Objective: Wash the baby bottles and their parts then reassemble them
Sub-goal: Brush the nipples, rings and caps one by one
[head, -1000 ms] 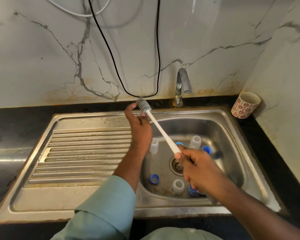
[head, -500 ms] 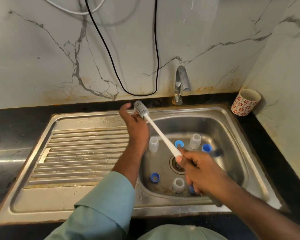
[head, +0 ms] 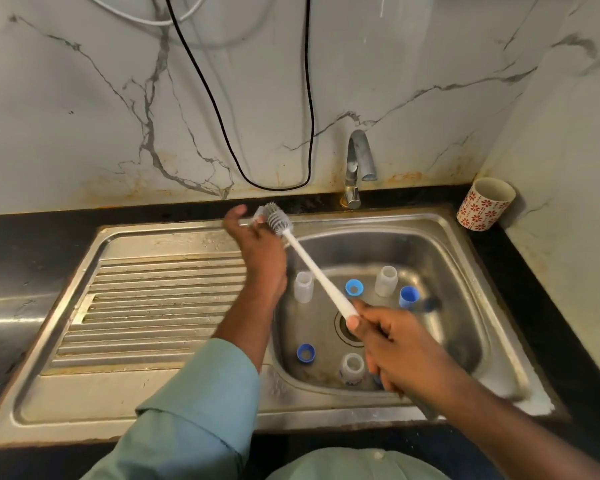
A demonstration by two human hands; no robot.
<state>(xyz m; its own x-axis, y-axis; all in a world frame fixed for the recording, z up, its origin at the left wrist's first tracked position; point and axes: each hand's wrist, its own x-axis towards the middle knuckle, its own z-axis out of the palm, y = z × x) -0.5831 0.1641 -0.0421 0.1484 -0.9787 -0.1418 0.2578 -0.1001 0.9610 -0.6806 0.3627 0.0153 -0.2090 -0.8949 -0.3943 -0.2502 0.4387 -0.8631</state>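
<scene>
Stainless steel sink [head: 465, 244] with a ribbed drainboard [head: 160, 299] on its left, set in a black countertop [head: 32, 230]. Right hand [head: 392, 344] grips the lower end of a white bottle brush [head: 312, 268], fingers curled round the handle, over the basin near the drain [head: 347, 329]. Brush slants up and left; its grey bristle head [head: 278, 220] sits at the back rim of the sink. Left hand [head: 257, 244] is raised at that head, holding a small clear part [head: 258, 214] against the bristles, too blurred to name; thumb sticks up, exact finger grip cannot be told. Pale green sleeve [head: 201, 410] on the left arm. In the basin: three clear baby bottles standing open, one [head: 303, 287] just right of the left wrist, one [head: 386, 280] at the back, one [head: 352, 368] at the front beside the right hand. Blue rings or caps lie around them: one [head: 354, 287] behind the drain, one [head: 408, 296] at the right, one [head: 305, 352] front left. Metal tap [head: 357, 164] rises behind the sink. Red-flowered cup [head: 484, 204] stands on the counter in the back right corner. Black cable [head: 222, 109] and white cable [head: 146, 15] hang on the marble wall [head: 66, 116].
</scene>
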